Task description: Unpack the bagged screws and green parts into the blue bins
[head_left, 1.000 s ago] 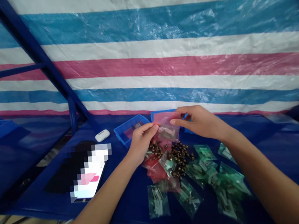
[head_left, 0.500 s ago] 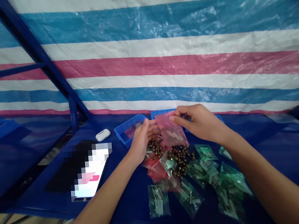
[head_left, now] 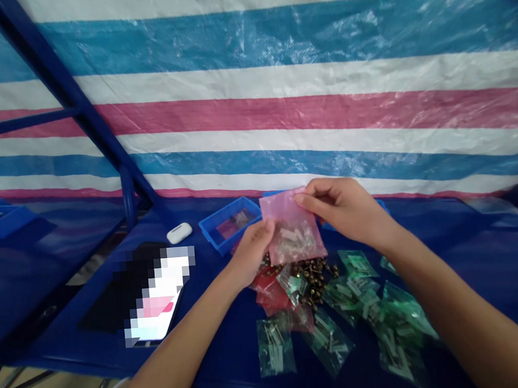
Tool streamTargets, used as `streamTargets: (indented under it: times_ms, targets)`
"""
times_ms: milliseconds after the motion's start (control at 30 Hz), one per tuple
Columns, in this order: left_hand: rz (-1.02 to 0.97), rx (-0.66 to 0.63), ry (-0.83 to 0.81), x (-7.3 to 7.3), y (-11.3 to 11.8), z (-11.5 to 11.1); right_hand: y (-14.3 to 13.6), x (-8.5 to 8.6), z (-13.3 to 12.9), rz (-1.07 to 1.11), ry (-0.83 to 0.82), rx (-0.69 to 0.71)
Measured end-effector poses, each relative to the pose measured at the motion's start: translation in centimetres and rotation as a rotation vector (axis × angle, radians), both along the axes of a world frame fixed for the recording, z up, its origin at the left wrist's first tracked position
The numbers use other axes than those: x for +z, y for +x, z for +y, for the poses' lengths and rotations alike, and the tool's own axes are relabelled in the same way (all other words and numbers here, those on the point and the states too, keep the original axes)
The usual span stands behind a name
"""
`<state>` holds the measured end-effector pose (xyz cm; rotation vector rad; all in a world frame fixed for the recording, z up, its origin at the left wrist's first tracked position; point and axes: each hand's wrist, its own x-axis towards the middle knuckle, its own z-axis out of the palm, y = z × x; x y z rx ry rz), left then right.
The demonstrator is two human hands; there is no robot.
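Pink plastic bag (head_left: 292,230), small white pieces showing through its lower half, is held up between 2 bare hands over a blue tabletop (head_left: 235,345), its broad side facing the camera. The right hand (head_left: 345,208) pinches the bag near 1 o'clock, thumb and fingers drawn narrowly together on its top edge. The left hand (head_left: 252,248) grips the bag at 9 o'clock, thumb along the side edge and other fingers mostly hidden.

Read clockwise from the bag, green-tinted packets (head_left: 370,302) of pale strips lie overlapping between 4 and 5 o'clock. Loose brass-colored hardware (head_left: 317,279) is heaped just below at 5 o'clock, beside red bags (head_left: 273,291) at 7 o'clock. Nearer the table's front edge, a clear packet (head_left: 275,348) lies flat between 6 and 7 o'clock. A phone (head_left: 160,303), its bright screen blurred, rests at 8 o'clock. At 9 o'clock sit a blue tray (head_left: 208,229) and, farther out, a white case (head_left: 179,233). Striped sheeting (head_left: 306,112) fills 12 o'clock.
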<state>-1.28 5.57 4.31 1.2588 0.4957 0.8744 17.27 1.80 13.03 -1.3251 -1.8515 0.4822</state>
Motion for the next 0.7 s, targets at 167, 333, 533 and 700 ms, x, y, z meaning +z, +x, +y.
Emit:
streamTargets:
  times_ms: [167, 333, 533, 700]
  targets:
    - [0.003, 0.023, -0.049, -0.1, -0.1, -0.1, -0.8, 0.5, -0.9, -0.133, 0.025, -0.036]
    - [0.004, 0.005, -0.050, 0.0, -0.1, -0.3, -1.2, 0.7, -1.2, -0.060, 0.002, 0.010]
    - [0.047, 0.007, -0.037, 0.4, 0.1, -0.5, -0.9, 0.0, -0.5, -0.020, -0.007, 0.005]
    - [0.114, -0.041, -0.021, 0.5, 0.0, -0.7, -1.2, -0.1, -0.8, -0.042, -0.027, 0.048]
